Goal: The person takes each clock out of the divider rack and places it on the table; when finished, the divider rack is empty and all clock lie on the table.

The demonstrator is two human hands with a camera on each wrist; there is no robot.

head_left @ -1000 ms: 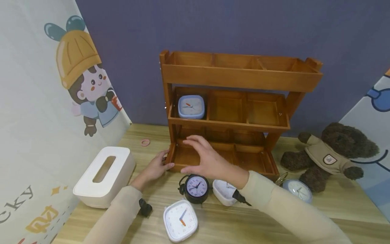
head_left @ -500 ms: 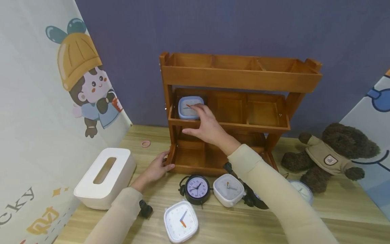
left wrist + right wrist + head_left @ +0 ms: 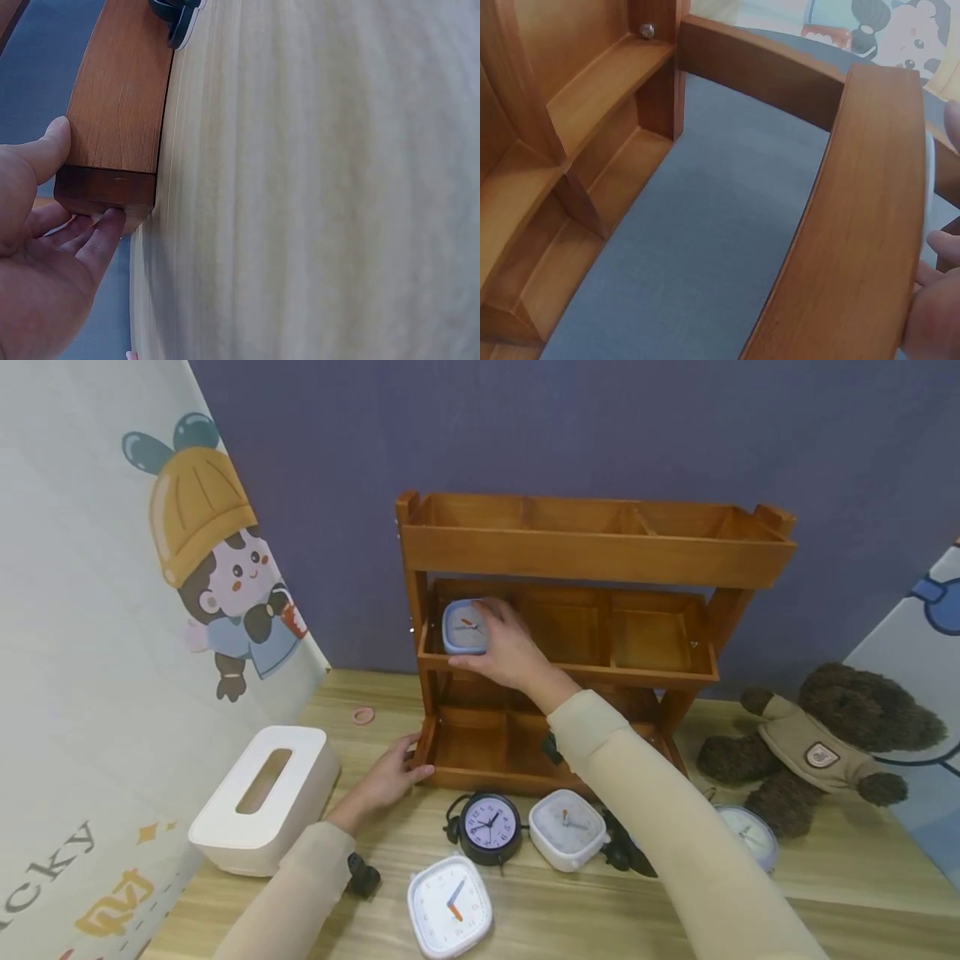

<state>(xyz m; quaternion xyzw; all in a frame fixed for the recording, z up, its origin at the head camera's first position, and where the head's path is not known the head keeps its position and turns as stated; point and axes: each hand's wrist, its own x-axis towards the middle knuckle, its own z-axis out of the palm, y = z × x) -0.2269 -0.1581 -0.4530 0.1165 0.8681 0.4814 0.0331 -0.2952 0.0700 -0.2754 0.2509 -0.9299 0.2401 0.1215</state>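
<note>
In the head view, my right hand grips a light blue square alarm clock by its right side, thumb low at the front and fingers over the top. The clock sits in the left compartment of the middle tier of a brown wooden three-tier shelf. A front board hides most of the clock in the right wrist view, where only part of the hand shows at the edge. Holding the shelf's bottom-tier left corner is my left hand; the left wrist view has its thumb and fingers around the corner block.
Before the shelf lie a black twin-bell clock, a white square clock, a grey-faced white clock and others partly behind the right sleeve. A white tissue box stands left, a teddy bear right, a pink ring behind.
My right hand has risen from in front of the bottom tier to the middle tier and taken hold of the blue alarm clock. The left hand stays at the shelf corner.
</note>
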